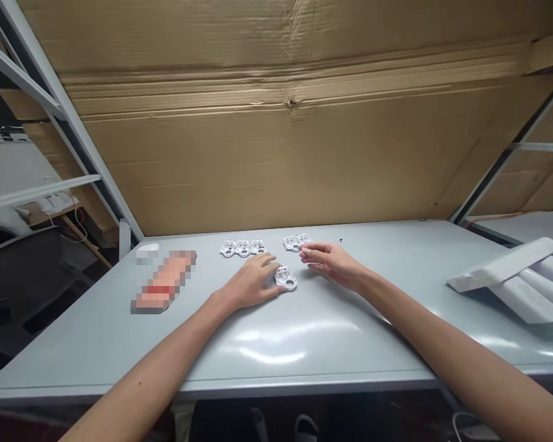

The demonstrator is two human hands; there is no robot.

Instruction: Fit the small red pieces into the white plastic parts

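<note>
My left hand (253,281) rests on the table, its thumb and fingers on either side of a white plastic bracket (286,279) with a round hole, the thumb at its near edge. To the right is my right hand (330,263), raised slightly, with its fingertips pinched together; whatever is between them is too small to make out. Just behind those fingertips lie two similar white brackets (290,244). A row of three more brackets (243,248) sits farther back, beyond my left hand. A tiny black piece (341,240) lies behind my right hand.
A pixelated orange-red object (166,282) and a small white item (147,253) are on the left. White folded packaging (511,282) lies at the right. Cardboard (276,166) walls the back of the grey table (304,344); a metal frame post (74,129) rises at the left.
</note>
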